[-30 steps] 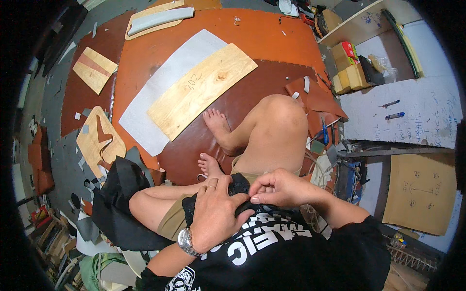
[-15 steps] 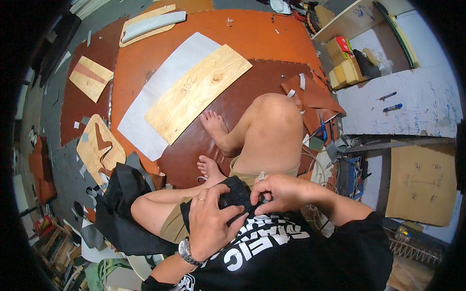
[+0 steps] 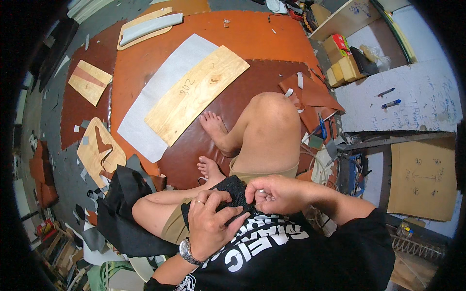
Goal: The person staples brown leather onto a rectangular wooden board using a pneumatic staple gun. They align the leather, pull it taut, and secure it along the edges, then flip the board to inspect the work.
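Note:
A piece of black mesh fabric [image 3: 236,189] lies bunched across my lap. My left hand [image 3: 211,220] grips it, with the fingers bent over its near part and the thumb pointing right along its edge. Close to the fabric's right side is my right hand [image 3: 279,195], its fingers curled in and the index fingertip by the mesh. Whatever the right fingers pinch, if anything, is hidden or too small to make out. A larger black cloth [image 3: 124,213] drapes to the left of my left knee.
Ahead on orange and brown leather sheets [image 3: 272,36] lie a wooden board [image 3: 196,92] and grey sheet material [image 3: 138,128]. A cut-out wooden template [image 3: 109,157] is at the left. Blue-handled pliers [image 3: 322,127] lie right of my raised knee, near a white board [image 3: 388,111] with pens.
My right hand has drawn slightly back from the mesh, turned, and curled its fingers tighter. My left hand keeps its hold on the fabric. The whole view has shifted a little.

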Tool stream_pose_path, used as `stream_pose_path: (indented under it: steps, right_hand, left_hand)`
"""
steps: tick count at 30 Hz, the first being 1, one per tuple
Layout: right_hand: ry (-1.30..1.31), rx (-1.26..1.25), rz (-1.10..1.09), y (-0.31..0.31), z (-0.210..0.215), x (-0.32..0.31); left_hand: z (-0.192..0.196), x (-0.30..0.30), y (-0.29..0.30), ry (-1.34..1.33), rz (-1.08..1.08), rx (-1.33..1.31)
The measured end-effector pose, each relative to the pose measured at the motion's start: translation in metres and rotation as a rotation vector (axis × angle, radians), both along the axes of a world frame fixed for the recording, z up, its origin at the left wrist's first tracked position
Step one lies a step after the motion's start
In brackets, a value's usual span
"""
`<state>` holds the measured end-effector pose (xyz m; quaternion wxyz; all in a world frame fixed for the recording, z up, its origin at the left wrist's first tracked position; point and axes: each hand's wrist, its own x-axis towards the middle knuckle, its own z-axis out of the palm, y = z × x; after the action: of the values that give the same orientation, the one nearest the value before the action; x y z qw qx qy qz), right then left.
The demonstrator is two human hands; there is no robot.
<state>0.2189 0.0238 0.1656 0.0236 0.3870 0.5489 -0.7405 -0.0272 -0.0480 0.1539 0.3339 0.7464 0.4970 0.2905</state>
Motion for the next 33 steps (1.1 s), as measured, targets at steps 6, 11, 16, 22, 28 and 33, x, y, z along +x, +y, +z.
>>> stream_pose_path:
  steps: [6,11,16,22,28,33]
  right_hand:
    - [-0.045,0.027,-0.018,-0.003,-0.011,0.014]
    - [0.082,0.04,-0.063,-0.011,-0.025,0.023]
    - [-0.015,0.001,-0.154,-0.012,-0.024,0.033]
    - [-0.152,0.293,0.297,-0.003,-0.023,0.074]
    - [-0.252,0.077,0.336,-0.033,-0.028,0.101]
    - [-0.301,-0.05,0.262,-0.035,-0.031,0.099]
  left_hand:
    - [0.003,0.001,-0.003,-0.001,0.073,0.019]
    - [0.003,0.003,-0.003,0.013,0.057,0.031]
    - [-0.003,-0.006,0.007,0.023,0.047,-0.052]
    - [-0.008,-0.039,0.006,-0.022,0.029,-0.298]
    - [-0.022,-0.071,-0.021,-0.032,0.14,-0.433]
    - [-0.025,-0.102,-0.063,-0.126,0.322,-0.867]
